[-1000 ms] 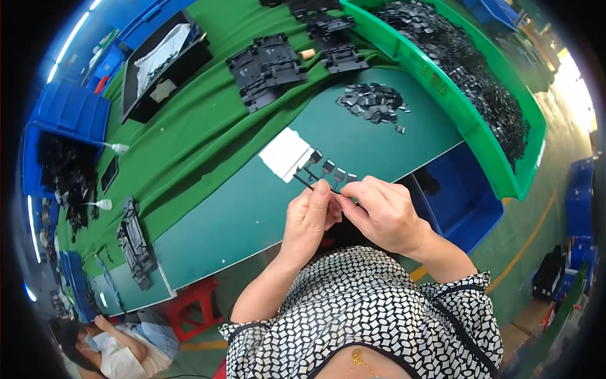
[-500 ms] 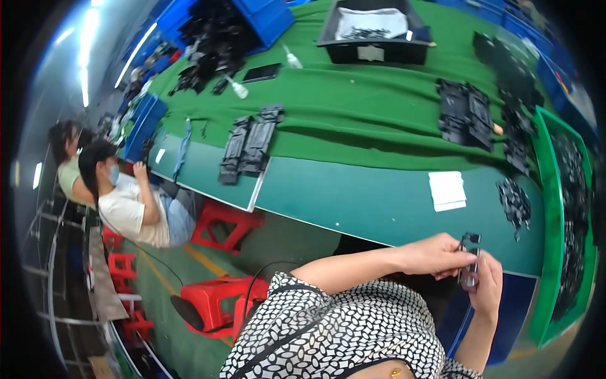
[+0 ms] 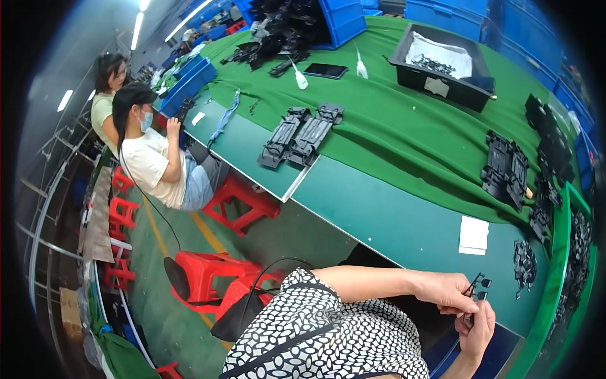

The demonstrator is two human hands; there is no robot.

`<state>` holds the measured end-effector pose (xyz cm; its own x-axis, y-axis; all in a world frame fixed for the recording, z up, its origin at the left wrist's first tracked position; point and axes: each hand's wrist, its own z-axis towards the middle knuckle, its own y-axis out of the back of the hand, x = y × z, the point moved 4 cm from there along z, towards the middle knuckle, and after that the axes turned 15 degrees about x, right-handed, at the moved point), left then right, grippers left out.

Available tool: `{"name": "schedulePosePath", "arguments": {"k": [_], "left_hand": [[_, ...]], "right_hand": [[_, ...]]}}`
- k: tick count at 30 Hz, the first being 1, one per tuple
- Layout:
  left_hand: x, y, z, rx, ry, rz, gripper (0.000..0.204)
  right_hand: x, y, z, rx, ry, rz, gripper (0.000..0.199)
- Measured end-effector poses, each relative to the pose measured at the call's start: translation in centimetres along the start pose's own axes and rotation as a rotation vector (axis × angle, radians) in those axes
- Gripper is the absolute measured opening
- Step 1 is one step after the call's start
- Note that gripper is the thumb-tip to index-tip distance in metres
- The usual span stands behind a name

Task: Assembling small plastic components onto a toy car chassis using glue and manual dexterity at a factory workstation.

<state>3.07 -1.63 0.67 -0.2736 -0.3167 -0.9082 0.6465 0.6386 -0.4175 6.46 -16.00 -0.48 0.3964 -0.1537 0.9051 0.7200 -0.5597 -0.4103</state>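
Note:
Close together over the table's front edge at the right, my left hand [image 3: 447, 290] and my right hand [image 3: 478, 330] both pinch a small black plastic part [image 3: 484, 283]. Its dark prongs stick out past the fingertips, while the rest is hidden by the fingers. Just beyond my hands lies a loose pile of small black parts [image 3: 524, 262] on the green tabletop. A stack of white paper [image 3: 473, 235] rests to the left of that pile.
A green crate [image 3: 558, 278] of black parts stands at the right edge. Black moulded trays [image 3: 505, 167] lie on the green cloth, with another pair [image 3: 303, 134] farther left. A black bin [image 3: 442, 84] is at the back. A masked person [image 3: 151, 148] sits left, near red stools [image 3: 214, 275].
My view has turned, so the table and stools appear shifted. My hands remain together, and the part's prongs now show at a different angle between them.

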Motion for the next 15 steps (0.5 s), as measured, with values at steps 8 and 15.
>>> {"name": "schedulePosePath", "arguments": {"k": [8,15], "left_hand": [[1.6,-0.5,0.9,-0.135,-0.183,-0.551,0.025],[-1.4,2.5,-1.0,-0.368,-0.248,-0.388,0.032]], "right_hand": [[-0.5,-1.1,-0.2,-0.285,0.066,0.133,0.026],[1.1,-1.2,3.4,0.025,0.136,0.712,0.029]]}}
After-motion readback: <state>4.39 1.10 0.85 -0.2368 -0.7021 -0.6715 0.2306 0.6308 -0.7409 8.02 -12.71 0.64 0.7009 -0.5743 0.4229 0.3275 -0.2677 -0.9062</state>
